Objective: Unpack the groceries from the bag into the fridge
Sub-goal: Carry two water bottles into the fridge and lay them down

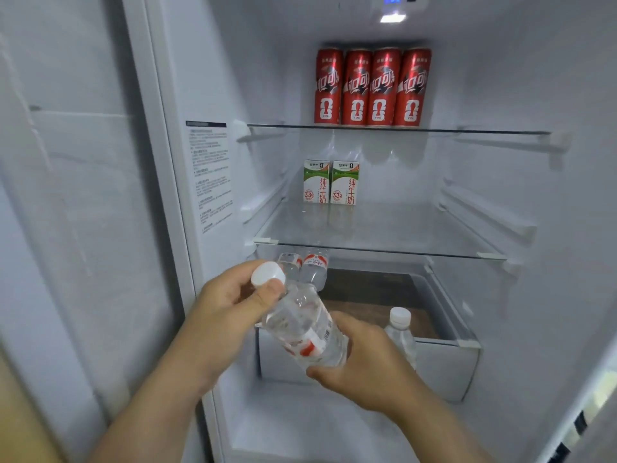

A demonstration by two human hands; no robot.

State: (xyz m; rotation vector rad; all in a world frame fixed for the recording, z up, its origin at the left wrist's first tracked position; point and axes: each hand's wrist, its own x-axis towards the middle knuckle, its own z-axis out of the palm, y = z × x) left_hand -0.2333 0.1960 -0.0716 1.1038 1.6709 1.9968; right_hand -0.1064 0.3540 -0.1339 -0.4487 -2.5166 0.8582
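Note:
A clear water bottle (302,324) with a white cap and a red-and-white label is tilted in front of the open fridge. My left hand (227,305) grips its neck just under the cap. My right hand (364,365) holds its base from below. Behind it, two more water bottles (305,267) stand at the back left of the drawer (444,362), and a third bottle (400,332) stands near the drawer's front right. The bag is not in view.
Several red cola cans (372,86) line the top glass shelf (467,131). Two milk cartons (330,182) stand at the back left of the middle glass shelf (400,228). The fridge's left wall carries a printed label (210,175).

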